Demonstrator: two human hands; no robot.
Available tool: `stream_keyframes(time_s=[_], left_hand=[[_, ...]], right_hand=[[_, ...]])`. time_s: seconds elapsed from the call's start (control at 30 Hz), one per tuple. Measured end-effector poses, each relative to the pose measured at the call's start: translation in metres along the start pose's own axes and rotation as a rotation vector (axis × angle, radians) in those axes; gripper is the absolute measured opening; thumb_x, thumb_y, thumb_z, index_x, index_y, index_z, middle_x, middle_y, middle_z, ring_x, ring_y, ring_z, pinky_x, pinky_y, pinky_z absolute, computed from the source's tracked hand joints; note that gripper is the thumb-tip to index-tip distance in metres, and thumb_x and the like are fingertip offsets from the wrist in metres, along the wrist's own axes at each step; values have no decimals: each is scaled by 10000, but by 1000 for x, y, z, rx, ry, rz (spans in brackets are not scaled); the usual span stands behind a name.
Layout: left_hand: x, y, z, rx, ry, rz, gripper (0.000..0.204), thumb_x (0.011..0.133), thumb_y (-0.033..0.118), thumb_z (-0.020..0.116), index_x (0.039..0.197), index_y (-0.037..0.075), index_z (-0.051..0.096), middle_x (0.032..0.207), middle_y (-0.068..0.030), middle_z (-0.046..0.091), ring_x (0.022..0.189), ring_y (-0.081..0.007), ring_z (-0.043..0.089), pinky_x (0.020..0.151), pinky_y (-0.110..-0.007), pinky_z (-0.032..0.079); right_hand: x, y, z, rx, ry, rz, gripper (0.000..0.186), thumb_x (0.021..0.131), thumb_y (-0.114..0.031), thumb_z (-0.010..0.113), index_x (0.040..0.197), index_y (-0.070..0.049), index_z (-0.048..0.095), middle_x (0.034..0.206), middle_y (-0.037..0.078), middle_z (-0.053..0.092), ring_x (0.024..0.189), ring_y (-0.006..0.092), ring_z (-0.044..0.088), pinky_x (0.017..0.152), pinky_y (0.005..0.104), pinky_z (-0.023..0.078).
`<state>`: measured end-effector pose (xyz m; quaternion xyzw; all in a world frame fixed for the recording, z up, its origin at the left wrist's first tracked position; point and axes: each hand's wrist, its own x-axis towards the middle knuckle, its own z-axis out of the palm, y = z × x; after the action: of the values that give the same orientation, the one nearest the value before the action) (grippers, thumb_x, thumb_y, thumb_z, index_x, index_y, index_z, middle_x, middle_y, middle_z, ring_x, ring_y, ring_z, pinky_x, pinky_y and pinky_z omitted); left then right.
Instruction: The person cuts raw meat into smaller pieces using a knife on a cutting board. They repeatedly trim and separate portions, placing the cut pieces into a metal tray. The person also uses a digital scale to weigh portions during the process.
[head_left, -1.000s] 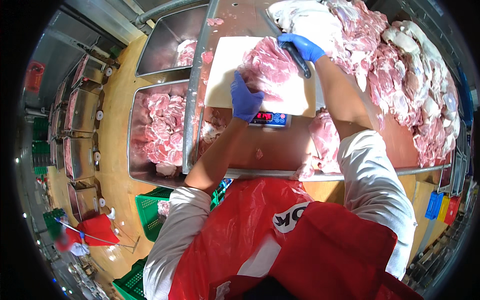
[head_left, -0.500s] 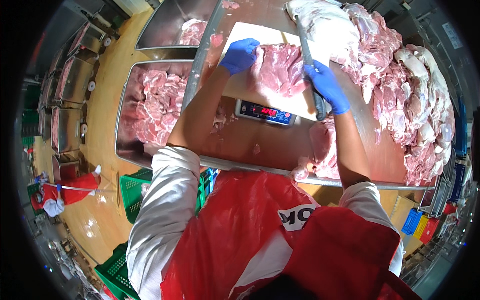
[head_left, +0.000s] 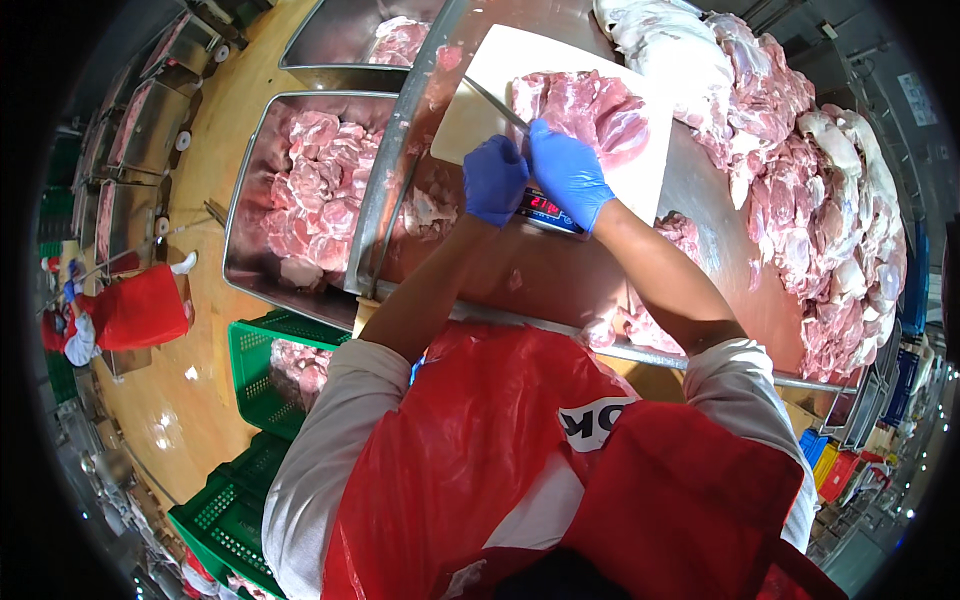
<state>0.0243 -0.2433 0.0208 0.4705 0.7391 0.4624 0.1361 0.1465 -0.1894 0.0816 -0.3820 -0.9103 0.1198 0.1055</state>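
Note:
A slab of raw pink meat [head_left: 585, 115] lies on a white cutting board [head_left: 470, 125], with the small digital scale [head_left: 545, 207] at the board's near edge. My blue-gloved right hand [head_left: 572, 172] is closed around a knife [head_left: 492, 100]; the handle is hidden in the grip. Its thin blade points up and to the left, past the meat's left edge. Right beside it, my gloved left hand [head_left: 495, 182] is closed with curled fingers over the board's near edge. What it pinches, if anything, is hidden.
Left of the steel table [head_left: 450, 275] stands a metal tub [head_left: 235, 215] of meat pieces, with a second tub [head_left: 345, 30] beyond. Large cuts [head_left: 800, 200] are heaped on the right. Green crates [head_left: 255, 375] stand on the floor at left. A person [head_left: 130, 310] in a red apron is far left.
My right hand has swung left with the knife, whose blade now points up-left. My left hand has left the meat's left edge and come nearer, beside the right. The meat sits turned on the board.

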Motion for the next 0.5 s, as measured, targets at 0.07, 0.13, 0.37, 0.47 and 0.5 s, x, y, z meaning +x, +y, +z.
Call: stream_keyframes(time_s=[0.07,0.13,0.37,0.47,0.5], left_hand=[[-4,1,-3,5,-37,-23,175,763,181,733,769,18,669,685,-150,665,646,-291,664,648,-402,524],[-3,6,-8,4,-86,-6,167,758,171,725,753,19,657,681,-146,659,635,-289,656,639,-401,517],[-7,-8,-25,72,-99,41,122,788,132,710,827,35,647,735,-135,657,641,-298,640,648,-403,521],[-21,1,-33,-93,64,197,136,827,108,685,933,43,630,878,-150,668,763,-320,657,700,-423,532],[-29,10,-31,-86,51,307,158,826,95,683,960,43,620,925,-152,654,806,-327,650,720,-431,532]], right_hand=[[-10,2,1,-56,-49,24,160,929,-88,507,1045,22,486,828,243,677,748,428,691,662,524,551],[-33,7,-1,-108,-111,99,165,936,-85,501,1064,17,486,840,242,679,748,422,695,671,517,559],[-157,69,-75,-145,-498,141,202,996,-165,474,1154,-38,475,905,269,666,809,454,665,662,545,520],[-162,73,-107,-129,-278,78,188,957,-128,544,1105,-32,477,876,263,652,772,482,639,629,549,496],[-154,60,-116,-129,-237,238,182,939,-92,564,1082,-20,476,907,272,632,819,500,613,668,544,483]])
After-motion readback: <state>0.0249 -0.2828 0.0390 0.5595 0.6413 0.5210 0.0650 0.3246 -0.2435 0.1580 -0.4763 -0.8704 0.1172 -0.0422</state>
